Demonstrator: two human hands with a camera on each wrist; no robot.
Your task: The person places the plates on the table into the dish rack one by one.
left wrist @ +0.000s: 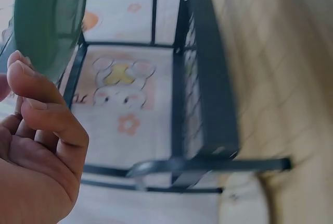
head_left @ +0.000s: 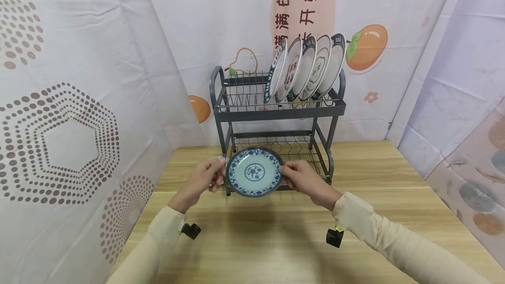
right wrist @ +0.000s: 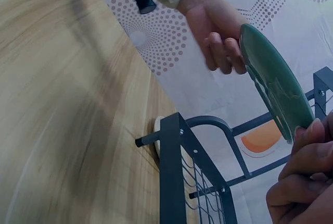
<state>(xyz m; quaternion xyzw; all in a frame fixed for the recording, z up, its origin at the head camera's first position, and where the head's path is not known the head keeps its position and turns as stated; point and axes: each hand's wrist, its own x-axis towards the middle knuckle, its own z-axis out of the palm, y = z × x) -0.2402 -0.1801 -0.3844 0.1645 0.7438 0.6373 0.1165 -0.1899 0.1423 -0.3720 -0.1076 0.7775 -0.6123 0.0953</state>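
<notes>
A blue-and-white patterned plate is held up over the table, in front of the rack's lower tier, its decorated face toward the head camera. At its left rim, my left hand pinches the edge between thumb and fingers. My right hand grips the opposite rim, thumb on the upper face. The plate's plain green underside shows in the right wrist view, with the left hand at its far edge. In the left wrist view, the left fingers are curled near the green plate.
A dark two-tier dish rack stands at the back of the wooden table. Several white plates stand upright in the right part of its top tier. A round white object lies beside the rack's left side. Printed curtains surround the table.
</notes>
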